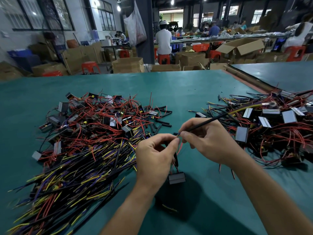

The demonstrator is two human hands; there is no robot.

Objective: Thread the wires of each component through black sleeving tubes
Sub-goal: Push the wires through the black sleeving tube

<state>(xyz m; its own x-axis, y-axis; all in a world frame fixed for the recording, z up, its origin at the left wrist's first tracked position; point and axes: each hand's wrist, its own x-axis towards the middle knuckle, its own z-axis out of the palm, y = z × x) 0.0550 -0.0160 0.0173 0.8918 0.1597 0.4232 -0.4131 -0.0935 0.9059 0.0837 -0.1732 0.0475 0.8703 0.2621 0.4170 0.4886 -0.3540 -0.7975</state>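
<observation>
Black sleeving tube [203,123] pinched by right hand [211,143], left hand [155,158] pinching wire tips [178,135], join prob. hidden btwn fingertips.

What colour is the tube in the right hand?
Black, seen in the head view: the sleeving tube pinched by the right hand.

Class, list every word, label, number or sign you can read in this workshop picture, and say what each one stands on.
None can be read.
White hanging bag: red print, too blurred to read.
Cardboard boxes: no legible print.
Small components and wire piles: no markings clear enough to read.
</observation>
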